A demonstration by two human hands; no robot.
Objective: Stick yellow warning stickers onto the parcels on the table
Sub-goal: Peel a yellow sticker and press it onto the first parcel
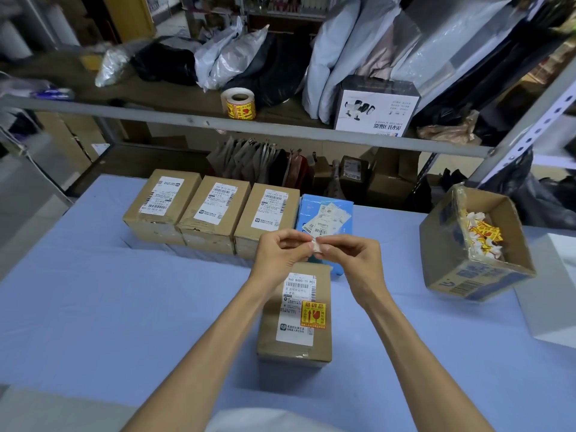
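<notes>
This is a parcel packing and shipping room. A metal shelf [156,115] across the upper frame is heaped with plastic mailing bags [230,57], a roll of yellow stickers [239,104] and a barcode-scanner box [374,110]. At centre, cardboard parcels [215,213] bearing printed shipping labels stand in a row on the blue tabletop [93,307]. At the right is an open carton of paper scraps [477,244].

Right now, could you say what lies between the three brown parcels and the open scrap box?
A blue parcel, then bare blue cloth; head view.

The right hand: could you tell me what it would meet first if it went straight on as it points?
Most likely the left hand, whose fingertips pinch the same small white paper scrap opposite, seemingly at equal depth.
</notes>
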